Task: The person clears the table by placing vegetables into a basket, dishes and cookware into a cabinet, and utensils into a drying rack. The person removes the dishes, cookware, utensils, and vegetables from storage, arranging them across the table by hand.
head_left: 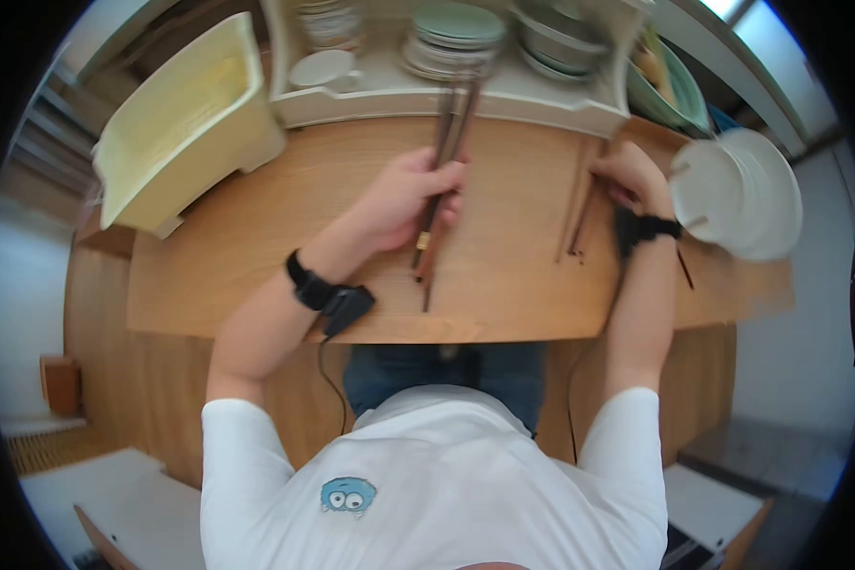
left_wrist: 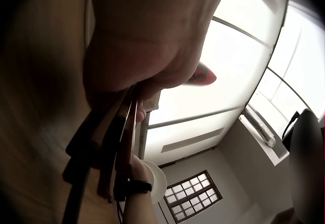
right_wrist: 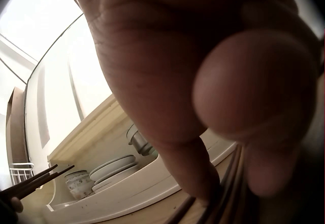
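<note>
A wooden bench [head_left: 351, 313] spans the middle of the head view. At its top edge, a cream shelf unit [head_left: 380, 110] contains stacked plates [head_left: 456, 27], bowls [head_left: 562, 43] and a white cup [head_left: 325, 70]. Only the left wrist view shows a latticed window [left_wrist: 193, 196], low in the frame. Upper left in the head view is a yellow tub [head_left: 185, 128]; upper right, a green basket [head_left: 691, 95] with blurred tan contents. White dishes [head_left: 739, 195] sit at right. The left hand [head_left: 416, 198], at centre, is clamped round a bundle of chopsticks [head_left: 465, 119]. The right hand [head_left: 634, 174], right of centre, pinches more chopsticks [head_left: 583, 218] between thumb and fingers; their exact number is hidden.
</note>
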{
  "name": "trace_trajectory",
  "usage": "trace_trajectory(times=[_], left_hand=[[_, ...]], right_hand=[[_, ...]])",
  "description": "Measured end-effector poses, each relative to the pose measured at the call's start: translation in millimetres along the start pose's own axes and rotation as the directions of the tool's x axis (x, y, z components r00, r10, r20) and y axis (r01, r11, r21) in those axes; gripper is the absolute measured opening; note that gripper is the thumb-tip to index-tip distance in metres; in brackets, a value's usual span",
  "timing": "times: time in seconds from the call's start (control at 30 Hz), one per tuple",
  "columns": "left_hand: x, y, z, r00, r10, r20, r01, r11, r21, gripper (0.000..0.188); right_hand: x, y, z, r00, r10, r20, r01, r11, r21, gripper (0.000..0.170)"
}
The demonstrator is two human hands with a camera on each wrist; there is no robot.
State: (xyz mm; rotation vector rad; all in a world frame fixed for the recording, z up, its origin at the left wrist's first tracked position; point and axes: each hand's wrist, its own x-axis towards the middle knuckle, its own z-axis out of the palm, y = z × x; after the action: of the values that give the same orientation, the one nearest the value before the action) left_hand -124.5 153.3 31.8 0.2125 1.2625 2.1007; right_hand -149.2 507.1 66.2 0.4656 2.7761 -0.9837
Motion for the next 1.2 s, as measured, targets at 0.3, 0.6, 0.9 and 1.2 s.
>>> trace_trajectory(times=[0.3, 0.6, 0.9, 1.2], left_hand=[[4, 1, -2, 1.000, 0.014, -0.015, -0.014, 1.000, 0.009, 0.027], [5, -2, -3, 0.998, 0.056, -0.022, -0.055, 0.998, 0.026, 0.011], [7, -3, -4, 1.000, 0.028, -0.005, -0.028, 1.000, 0.007, 0.023], [6, -8, -8, 0.995, -0.013, 0.096, 0.019, 0.998, -0.065, 0.029]], right_hand=[[9, -8, 7, 0.990, 0.010, -0.142, -0.038, 0.979, -0.199, 0.028], [29, 17, 1, 0.992, 0.097, -0.076, -0.105, 0.989, -0.106, 0.026], [-23, -25, -32, 0.984, -0.167, -0.055, 0.173, 0.866, 0.469, 0.021], [-54, -116, 62, 0.826, -0.454, 0.334, 0.031, 0.629, 0.777, 0.019]])
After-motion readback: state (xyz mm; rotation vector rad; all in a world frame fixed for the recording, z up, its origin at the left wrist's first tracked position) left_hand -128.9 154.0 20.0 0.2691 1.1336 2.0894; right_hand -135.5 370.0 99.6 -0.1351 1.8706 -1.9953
